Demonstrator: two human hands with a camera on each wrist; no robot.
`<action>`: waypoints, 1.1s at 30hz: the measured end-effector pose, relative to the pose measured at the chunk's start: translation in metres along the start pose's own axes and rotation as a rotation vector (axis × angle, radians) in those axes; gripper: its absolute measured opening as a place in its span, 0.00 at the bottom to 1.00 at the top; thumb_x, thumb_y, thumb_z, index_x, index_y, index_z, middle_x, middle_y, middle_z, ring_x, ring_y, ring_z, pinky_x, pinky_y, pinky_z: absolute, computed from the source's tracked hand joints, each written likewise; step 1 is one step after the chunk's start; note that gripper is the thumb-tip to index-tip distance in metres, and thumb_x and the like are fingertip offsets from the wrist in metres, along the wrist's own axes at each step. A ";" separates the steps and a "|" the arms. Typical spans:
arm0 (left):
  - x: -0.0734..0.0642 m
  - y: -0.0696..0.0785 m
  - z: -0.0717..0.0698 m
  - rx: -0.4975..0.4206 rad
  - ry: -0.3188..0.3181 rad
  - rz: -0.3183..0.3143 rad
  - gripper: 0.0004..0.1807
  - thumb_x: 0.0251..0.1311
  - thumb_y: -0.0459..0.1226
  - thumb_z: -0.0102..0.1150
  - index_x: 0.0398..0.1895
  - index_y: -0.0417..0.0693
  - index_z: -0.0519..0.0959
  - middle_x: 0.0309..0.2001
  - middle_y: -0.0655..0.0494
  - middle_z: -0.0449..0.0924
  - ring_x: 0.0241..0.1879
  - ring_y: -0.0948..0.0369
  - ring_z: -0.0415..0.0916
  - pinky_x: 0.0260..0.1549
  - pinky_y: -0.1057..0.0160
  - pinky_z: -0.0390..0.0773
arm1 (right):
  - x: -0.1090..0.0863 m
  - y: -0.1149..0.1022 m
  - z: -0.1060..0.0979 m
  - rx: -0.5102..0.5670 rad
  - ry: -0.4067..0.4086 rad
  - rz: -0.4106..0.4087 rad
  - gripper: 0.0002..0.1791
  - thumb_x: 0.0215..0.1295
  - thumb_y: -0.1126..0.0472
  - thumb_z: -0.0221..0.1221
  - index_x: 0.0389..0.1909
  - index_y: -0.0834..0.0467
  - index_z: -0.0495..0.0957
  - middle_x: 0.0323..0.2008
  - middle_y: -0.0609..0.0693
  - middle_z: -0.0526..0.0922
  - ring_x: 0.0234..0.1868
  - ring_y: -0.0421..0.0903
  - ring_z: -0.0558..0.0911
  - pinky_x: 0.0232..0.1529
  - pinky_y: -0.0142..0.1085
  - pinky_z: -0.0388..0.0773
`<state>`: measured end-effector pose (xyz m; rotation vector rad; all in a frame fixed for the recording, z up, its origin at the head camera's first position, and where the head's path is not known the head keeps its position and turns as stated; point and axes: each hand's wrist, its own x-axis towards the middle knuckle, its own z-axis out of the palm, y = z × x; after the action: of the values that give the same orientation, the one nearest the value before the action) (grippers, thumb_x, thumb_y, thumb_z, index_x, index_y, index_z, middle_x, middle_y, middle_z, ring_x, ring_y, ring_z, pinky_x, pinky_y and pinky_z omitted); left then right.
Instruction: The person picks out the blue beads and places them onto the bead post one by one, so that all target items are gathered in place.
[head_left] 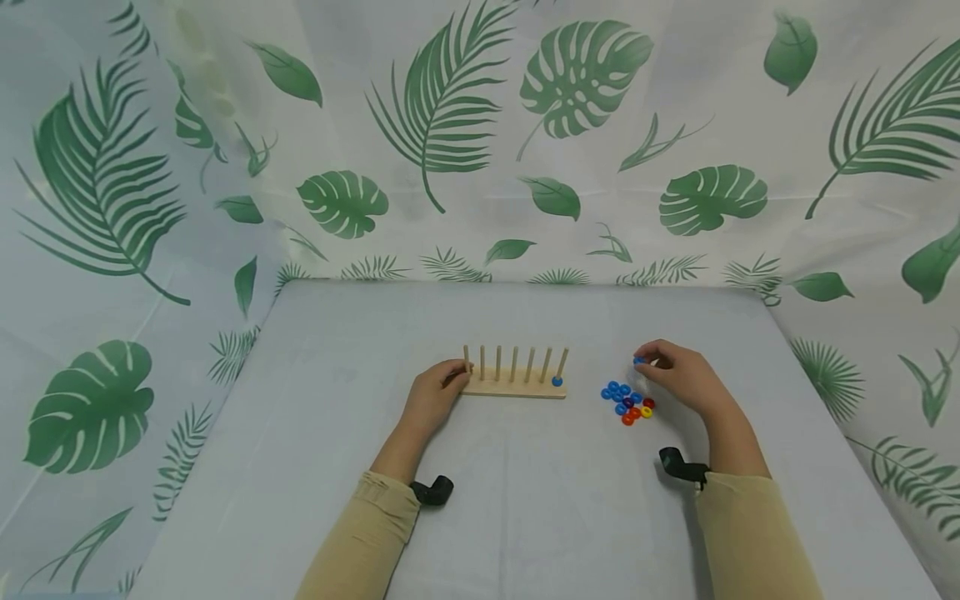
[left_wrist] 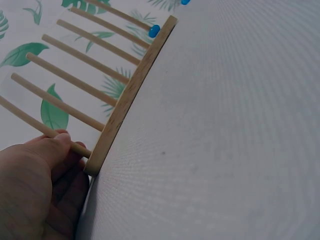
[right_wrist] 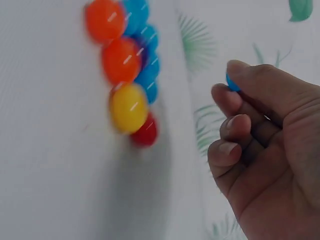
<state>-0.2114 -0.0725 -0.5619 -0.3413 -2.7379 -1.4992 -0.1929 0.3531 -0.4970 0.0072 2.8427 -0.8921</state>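
We see the work at what we judge to be an early stage. On the table (head_left: 337,350) lies a wooden peg rack (head_left: 517,392) with seven upright pegs in a row, and one blue bead (head_left: 557,382) sits low at the foot of the rightmost peg (head_left: 563,360); we take that as the part done. The other six pegs carry no bead that we can see.

Our left hand (head_left: 433,393) pinches the leftmost peg (head_left: 466,356) between thumb and fingers, near its base. Our right hand (head_left: 682,377) grips a second blue bead (head_left: 638,360) between thumb and forefinger, raised above the table and well apart from the rack, so this one is not yet on a peg.

What looks left is the loose cluster to the right of the rack, just below our right hand in the head view: several blue beads (head_left: 614,387), a dark purple bead (head_left: 628,402), two orange beads (head_left: 627,420), a yellow bead (head_left: 647,412) and a red bead (head_left: 648,403). They lie so close together that we cannot count the blue ones surely.
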 end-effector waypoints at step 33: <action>0.000 -0.002 0.000 0.000 0.012 0.034 0.16 0.68 0.47 0.59 0.55 0.55 0.82 0.53 0.56 0.84 0.56 0.57 0.80 0.56 0.55 0.80 | 0.005 -0.092 0.014 0.219 0.002 -0.253 0.19 0.69 0.46 0.60 0.54 0.51 0.78 0.42 0.49 0.79 0.40 0.49 0.75 0.39 0.36 0.78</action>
<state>-0.2120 -0.0732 -0.5636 -0.3761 -2.7085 -1.4882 -0.2010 0.2694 -0.4572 -0.3317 2.7731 -1.2490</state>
